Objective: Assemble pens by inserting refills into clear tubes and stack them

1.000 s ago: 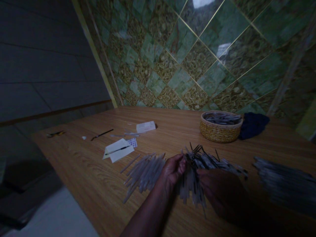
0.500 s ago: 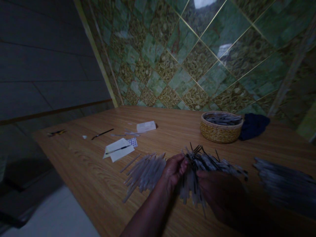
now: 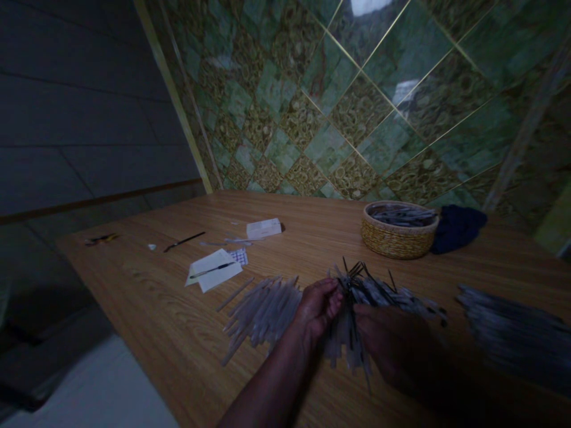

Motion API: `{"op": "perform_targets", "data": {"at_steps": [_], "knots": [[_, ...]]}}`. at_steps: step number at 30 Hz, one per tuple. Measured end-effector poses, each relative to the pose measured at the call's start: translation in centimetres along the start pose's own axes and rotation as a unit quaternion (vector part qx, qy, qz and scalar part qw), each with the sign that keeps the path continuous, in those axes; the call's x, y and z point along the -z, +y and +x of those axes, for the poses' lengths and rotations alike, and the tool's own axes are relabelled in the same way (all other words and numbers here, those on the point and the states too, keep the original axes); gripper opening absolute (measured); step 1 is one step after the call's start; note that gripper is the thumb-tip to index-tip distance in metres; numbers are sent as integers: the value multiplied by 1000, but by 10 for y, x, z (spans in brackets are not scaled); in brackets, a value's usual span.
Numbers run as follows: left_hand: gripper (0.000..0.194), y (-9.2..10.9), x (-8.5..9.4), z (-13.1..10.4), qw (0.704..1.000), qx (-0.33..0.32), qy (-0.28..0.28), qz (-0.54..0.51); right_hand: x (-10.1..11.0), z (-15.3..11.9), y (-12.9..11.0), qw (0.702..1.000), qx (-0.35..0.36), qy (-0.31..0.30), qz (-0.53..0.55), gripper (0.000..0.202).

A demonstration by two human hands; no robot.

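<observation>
My left hand (image 3: 319, 303) is closed, thumb and fingertips pinched at a thin dark stick (image 3: 344, 284) above a pile. My right hand (image 3: 383, 333), in deep shadow, is closed just to the right, its fingertips against the dark sticks; what it grips is hidden. Below and between the hands lies a pile of pale translucent tubes (image 3: 341, 345) with thin dark sticks among them. Left of my left hand is a fanned pile of pale tubes (image 3: 263, 309). More tubes with dark ends (image 3: 413, 300) lie beyond my right hand.
A woven basket (image 3: 397, 238) full of thin sticks stands at the back right beside a dark blue cloth (image 3: 459, 226). Dark sticks (image 3: 513, 333) lie at far right. Leftward are white paper (image 3: 216, 274) with a pen, a white box (image 3: 264, 228) and a black tool (image 3: 184, 241).
Both hands stay at nearly the same place over the pile. The left hand has shifted very slightly right. The piles look unchanged.
</observation>
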State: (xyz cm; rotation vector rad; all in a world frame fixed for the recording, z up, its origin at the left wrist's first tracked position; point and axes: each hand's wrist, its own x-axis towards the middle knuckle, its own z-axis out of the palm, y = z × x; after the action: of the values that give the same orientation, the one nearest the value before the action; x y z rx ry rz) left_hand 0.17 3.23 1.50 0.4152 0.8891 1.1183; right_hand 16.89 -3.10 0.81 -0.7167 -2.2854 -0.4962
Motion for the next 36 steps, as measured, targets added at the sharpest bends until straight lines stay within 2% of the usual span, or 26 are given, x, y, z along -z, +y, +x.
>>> {"op": "perform_targets", "data": {"at_steps": [5,10,14,18,22,24,26,28,30,31,33,35,36], "knots": [[11,-7,-5,-7,999,-9,-22,28,-7,10,2,997,-34,60,17,25],[12,-11,-9,-9,999,-16,-3,51,-9,14,2,991,-104,19,84,20],[12,-11,-9,-7,998,-18,0,59,-10,14,3,978,-146,29,145,28],[36,-15,-10,-7,997,-28,10,77,-13,14,6,957,-179,30,226,27],[56,-19,-10,-8,993,-31,-7,110,-13,17,10,931,-219,10,292,21],[52,-20,-9,-7,988,-47,-23,147,-10,19,12,914,-243,8,324,19],[37,-21,-8,-6,975,-73,-50,202,-8,19,15,888,-279,9,365,20],[26,-21,-6,-5,953,-124,-71,266,-8,18,19,849,-338,11,406,20],[22,-18,-4,-5,907,-228,-73,348,-7,17,24,804,-401,21,439,19],[21,-16,-3,-6,869,-292,-76,392,-7,16,26,784,-425,32,452,19],[26,-11,-2,-9,774,-407,-104,475,-6,17,28,753,-449,47,479,21],[32,-7,-2,-14,697,-468,-150,522,-5,17,29,733,-454,52,504,23],[32,-6,-2,-16,673,-482,-172,534,-4,18,29,725,-452,48,517,24]]}}
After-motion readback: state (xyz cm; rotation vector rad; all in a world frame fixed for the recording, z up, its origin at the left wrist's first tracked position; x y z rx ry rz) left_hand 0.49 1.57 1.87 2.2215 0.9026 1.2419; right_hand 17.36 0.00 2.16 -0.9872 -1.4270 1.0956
